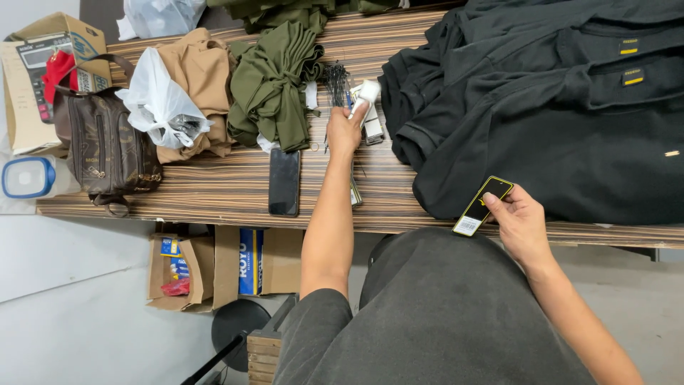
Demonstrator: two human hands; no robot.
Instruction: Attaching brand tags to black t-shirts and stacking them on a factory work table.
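While the person sits close to the table edge in a dark grey shirt, the right hand (524, 227) is nearest to the camera and grips a small black tag (482, 206) between thumb and fingers. This tag is a flat, narrow rectangle of stiff card with rounded corners, a thin yellow border and a white barcode patch at its lower end. It is held just above the near edge of the wooden table (214, 189), beside the hem of a black garment (556, 142).

The left hand (346, 128) reaches farther over the table and is closed around a white tagging tool (365, 96), which looks like smooth plastic. Next to it stands a bunch of thin black plastic fasteners (336, 77) — fine and stiff like needles.

A black phone (284, 181) lies flat with its glossy screen up, left of the forearm. The table surface has long brown and cream stripes.

Farther away lie soft, folded fabrics: olive green garments (272, 85) and tan garments (201, 78), both matte and wrinkled. A thin white plastic bag (158, 100) rests on the tan pile. At the left end stands a brown patterned handbag (107, 146) — its material looks like leather, with metal zips. Black garments in a stack cover the right part of the table.
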